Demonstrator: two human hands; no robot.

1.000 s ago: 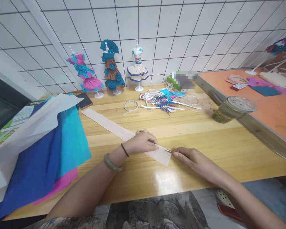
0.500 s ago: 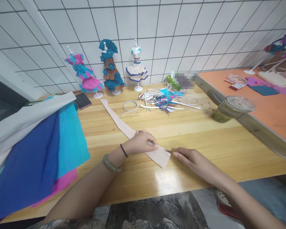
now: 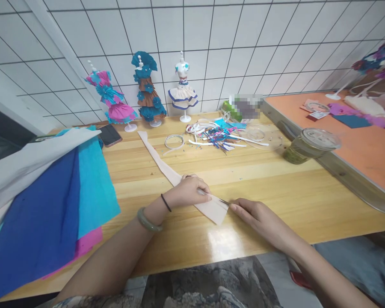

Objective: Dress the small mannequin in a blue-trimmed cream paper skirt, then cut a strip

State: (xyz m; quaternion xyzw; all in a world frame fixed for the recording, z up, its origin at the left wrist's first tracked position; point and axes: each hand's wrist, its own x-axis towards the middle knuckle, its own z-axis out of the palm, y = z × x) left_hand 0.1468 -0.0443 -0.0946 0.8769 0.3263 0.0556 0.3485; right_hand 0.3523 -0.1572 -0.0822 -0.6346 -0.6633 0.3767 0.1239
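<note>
A long pale pink strip of crepe paper [image 3: 162, 163] runs slantwise across the wooden table. My left hand [image 3: 191, 190] is closed over it, thumb and fingers pinching the paper near its wide near end. At that end, my right hand [image 3: 253, 214] grips small scissors [image 3: 225, 202], whose thin dark blades reach in over the paper's right edge. The handles are hidden within my fingers. Between the blades and the lower edge, the paper's end lies on the table.
Coloured crepe sheets [image 3: 48, 205] lie at left beside a phone [image 3: 111, 135]. Three dress forms [image 3: 183, 96] stand along the tiled wall. Near them are a tape roll [image 3: 174, 142] and paper scraps [image 3: 223, 134]. A lidded plastic cup [image 3: 308, 147] stands right, by an orange-topped board [image 3: 365, 158].
The scissors' blades sit slightly further left over the paper. My left hand keeps its pinch on the strip. The whole view has shifted a little.
</note>
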